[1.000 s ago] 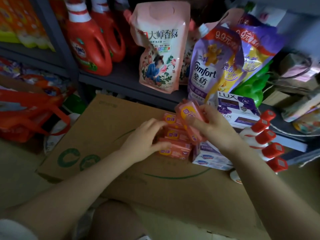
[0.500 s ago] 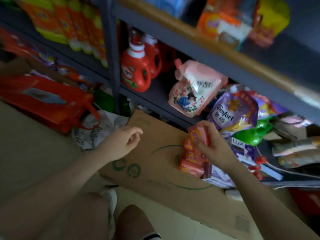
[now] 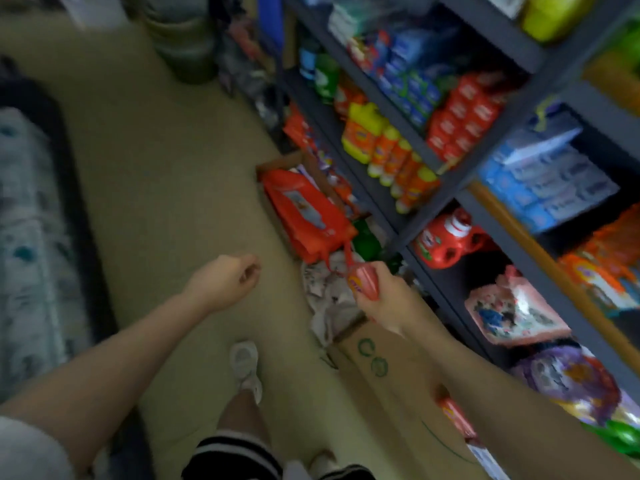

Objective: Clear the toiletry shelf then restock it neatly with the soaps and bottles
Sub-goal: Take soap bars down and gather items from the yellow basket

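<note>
Restocking looks underway: right hand [image 3: 384,299] grips pink soap packs [image 3: 363,282] in front of the dark shelf [image 3: 433,199]; left hand [image 3: 228,278] hangs loosely curled, holding nothing. Next move likely needs a free shelf slot.

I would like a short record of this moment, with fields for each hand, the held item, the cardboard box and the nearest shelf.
left hand: loosely curled, holds nothing, over the floor
right hand: grips a soap pack
soap pack: pink-orange, lifted clear of the box; the label is blurred
cardboard box: flat on the floor beside the shelving, green printed marks, more soap packs on it
nearest shelf: red detergent jug, pink refill pouch
</note>
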`<action>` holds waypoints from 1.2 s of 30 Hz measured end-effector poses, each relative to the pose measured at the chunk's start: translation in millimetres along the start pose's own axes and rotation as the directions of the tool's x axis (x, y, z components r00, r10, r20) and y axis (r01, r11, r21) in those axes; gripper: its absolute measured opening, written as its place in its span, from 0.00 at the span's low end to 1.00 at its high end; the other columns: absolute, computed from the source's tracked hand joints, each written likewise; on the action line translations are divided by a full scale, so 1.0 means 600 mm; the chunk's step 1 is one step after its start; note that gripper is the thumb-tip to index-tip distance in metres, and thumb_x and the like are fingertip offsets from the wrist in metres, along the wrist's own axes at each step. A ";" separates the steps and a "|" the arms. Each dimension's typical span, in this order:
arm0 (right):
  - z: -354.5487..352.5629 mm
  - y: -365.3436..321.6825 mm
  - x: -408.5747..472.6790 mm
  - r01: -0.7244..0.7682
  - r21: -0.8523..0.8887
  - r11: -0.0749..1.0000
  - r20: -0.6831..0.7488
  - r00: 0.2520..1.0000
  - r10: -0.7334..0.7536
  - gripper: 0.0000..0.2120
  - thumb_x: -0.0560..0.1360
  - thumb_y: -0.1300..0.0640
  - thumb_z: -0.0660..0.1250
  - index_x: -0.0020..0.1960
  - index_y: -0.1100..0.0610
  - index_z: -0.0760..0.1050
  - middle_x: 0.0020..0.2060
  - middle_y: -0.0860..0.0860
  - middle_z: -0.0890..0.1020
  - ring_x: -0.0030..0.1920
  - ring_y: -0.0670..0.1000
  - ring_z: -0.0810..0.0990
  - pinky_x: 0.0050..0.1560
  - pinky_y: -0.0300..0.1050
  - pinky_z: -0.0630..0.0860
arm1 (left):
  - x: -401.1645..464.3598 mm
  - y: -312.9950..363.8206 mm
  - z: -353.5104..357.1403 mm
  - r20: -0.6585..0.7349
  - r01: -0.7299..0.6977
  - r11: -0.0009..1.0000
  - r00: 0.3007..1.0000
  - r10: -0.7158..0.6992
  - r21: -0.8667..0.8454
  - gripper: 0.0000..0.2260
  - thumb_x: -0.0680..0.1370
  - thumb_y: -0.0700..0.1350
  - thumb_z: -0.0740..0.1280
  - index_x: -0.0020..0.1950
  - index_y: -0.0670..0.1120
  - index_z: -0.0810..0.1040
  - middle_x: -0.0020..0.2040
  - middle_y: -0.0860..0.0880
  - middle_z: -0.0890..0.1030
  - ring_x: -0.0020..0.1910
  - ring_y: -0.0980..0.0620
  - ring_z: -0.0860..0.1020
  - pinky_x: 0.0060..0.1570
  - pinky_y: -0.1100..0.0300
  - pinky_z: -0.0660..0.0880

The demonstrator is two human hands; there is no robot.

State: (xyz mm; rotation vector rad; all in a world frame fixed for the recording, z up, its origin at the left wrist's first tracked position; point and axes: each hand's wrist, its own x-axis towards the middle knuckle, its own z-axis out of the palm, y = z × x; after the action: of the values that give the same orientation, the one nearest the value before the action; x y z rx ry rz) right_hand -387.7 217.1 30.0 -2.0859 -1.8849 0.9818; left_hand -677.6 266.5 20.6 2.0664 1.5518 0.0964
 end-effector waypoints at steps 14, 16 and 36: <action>0.043 -0.429 0.456 0.190 -0.181 0.965 0.061 0.981 -0.182 0.23 0.74 0.47 0.65 0.63 0.56 0.63 0.52 0.60 0.79 0.52 0.62 0.78 0.44 0.50 0.72 | 0.140 -0.402 -0.324 -0.189 0.304 0.945 0.928 -0.322 -0.119 0.11 0.78 0.46 0.63 0.60 0.47 0.75 0.48 0.51 0.77 0.42 0.55 0.75 0.39 0.63 0.71; 0.031 -0.447 0.534 0.158 -0.187 0.970 0.049 0.987 -0.151 0.23 0.74 0.48 0.66 0.63 0.57 0.64 0.54 0.60 0.78 0.54 0.62 0.77 0.46 0.51 0.73 | 0.207 -0.414 -0.370 -0.232 0.242 0.959 0.934 -0.271 -0.149 0.11 0.78 0.45 0.63 0.60 0.47 0.75 0.47 0.51 0.77 0.42 0.56 0.75 0.39 0.63 0.73; -0.127 -0.888 1.419 0.355 -0.108 0.929 0.074 0.934 -0.349 0.23 0.74 0.49 0.66 0.64 0.54 0.63 0.51 0.55 0.78 0.48 0.57 0.79 0.47 0.50 0.77 | 0.899 -0.812 -0.750 -0.179 0.472 0.876 0.858 -0.482 -0.099 0.13 0.79 0.46 0.61 0.63 0.46 0.73 0.53 0.49 0.77 0.46 0.54 0.75 0.45 0.61 0.73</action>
State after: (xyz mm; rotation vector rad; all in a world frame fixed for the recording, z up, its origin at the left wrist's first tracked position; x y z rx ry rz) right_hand -796.0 1137.3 67.5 -1.6995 -2.2912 0.8628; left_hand -1088.5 1015.7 35.3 1.6102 2.1190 0.1584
